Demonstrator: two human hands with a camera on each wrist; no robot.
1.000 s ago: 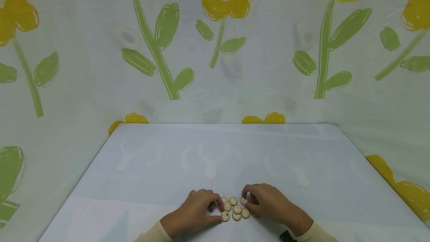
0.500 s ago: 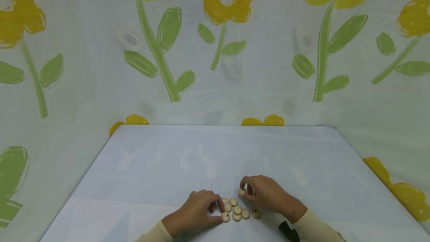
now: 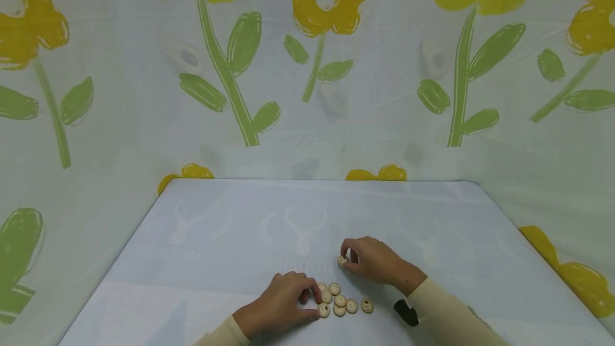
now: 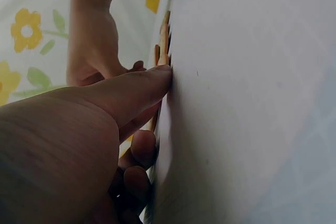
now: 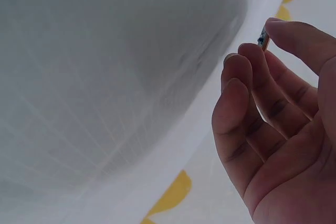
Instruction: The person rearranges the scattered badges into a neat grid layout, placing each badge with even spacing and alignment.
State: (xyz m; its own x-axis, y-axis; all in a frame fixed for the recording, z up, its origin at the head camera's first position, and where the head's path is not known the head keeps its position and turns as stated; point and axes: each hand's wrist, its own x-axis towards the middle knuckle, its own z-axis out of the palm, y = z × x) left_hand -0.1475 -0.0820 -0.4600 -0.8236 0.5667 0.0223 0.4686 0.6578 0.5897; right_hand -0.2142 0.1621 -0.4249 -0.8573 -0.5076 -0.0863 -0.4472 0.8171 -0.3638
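Note:
Several small round wooden discs with dark marks lie in a loose cluster near the front of the table; one of them, a wooden disc (image 3: 367, 306), sits at its right end. My left hand (image 3: 283, 299) rests at the cluster's left side, thumb and forefinger apart. Its thumb touches the edge of the nearest left disc (image 3: 324, 311). Beyond the cluster, my right hand (image 3: 372, 258) pinches a single disc (image 3: 343, 260) between thumb and fingertips. In the right wrist view that held disc (image 5: 263, 39) appears edge-on, mostly covered by the fingers.
The pale table (image 3: 230, 218) bears faint deer-head prints. Behind it hangs a cloth (image 3: 384, 84) with yellow flowers and green leaves. A black piece (image 3: 405, 313) sits by the right sleeve.
My right hand has lifted its disc off the cluster's far right side and carried it away from me, slightly left. The disc at the right end is uncovered. My left hand stays put.

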